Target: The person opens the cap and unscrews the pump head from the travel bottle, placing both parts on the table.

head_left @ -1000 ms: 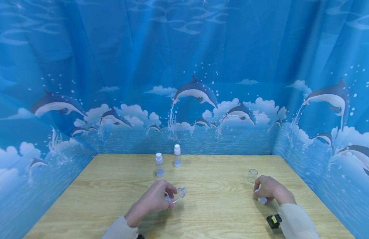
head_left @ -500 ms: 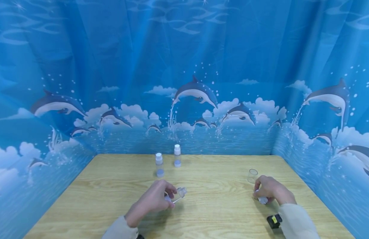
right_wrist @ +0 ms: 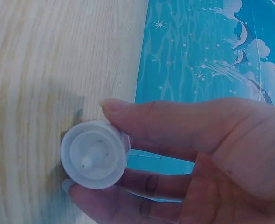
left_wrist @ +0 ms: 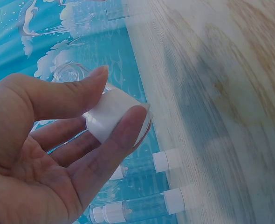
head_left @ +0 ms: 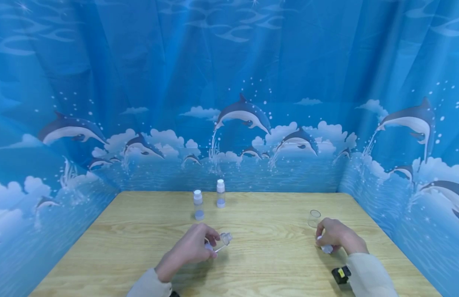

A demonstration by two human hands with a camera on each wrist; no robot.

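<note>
My left hand holds a clear bottle tilted above the table, its uncapped neck pointing up and to the right. In the left wrist view, thumb and fingers grip the bottle's white lower part. Well off to the right, my right hand pinches a white pump top between thumb and fingers, low over the table. Its round, hollow underside with a small central stem faces the right wrist camera. Just behind that hand stands a clear cap, partly hidden by the fingers.
Two bottles with white tops, a nearer bottle and a farther bottle, stand upright behind my left hand. A small black and yellow device is at the right sleeve. A blue dolphin curtain encloses the wooden table.
</note>
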